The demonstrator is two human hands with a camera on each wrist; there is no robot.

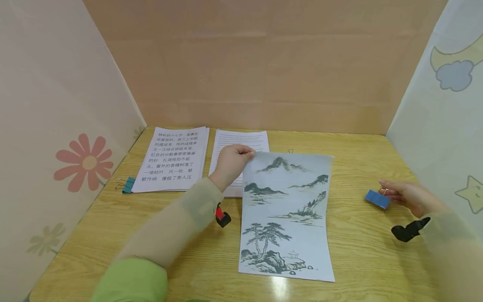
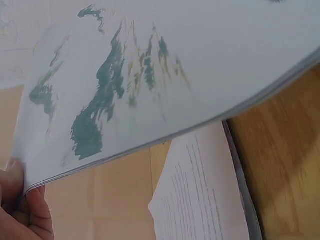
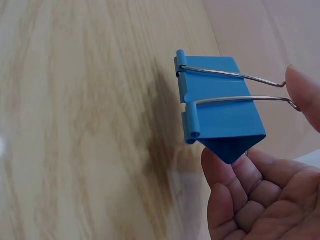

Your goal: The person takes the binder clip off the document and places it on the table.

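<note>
My left hand [image 1: 232,164] pinches the upper left corner of a stack of paper sheets [image 1: 290,201], the top one printed with an ink landscape of mountains and pines. The stack is lifted at that corner, and its layered edge shows in the left wrist view. Off to the right, my right hand [image 1: 411,196] holds a blue binder clip [image 3: 220,95] above the table. Its thumb lies on the wire handles and the other fingers curl on the far side. The clip grips no paper.
A large-print text stack [image 1: 170,159] lies at the back left, with a teal binder clip [image 1: 129,185] at its lower left corner. Beside it is a fine-print stack [image 1: 241,136], partly hidden by my left hand. Panels [image 1: 260,63] border the wooden table [image 1: 181,247].
</note>
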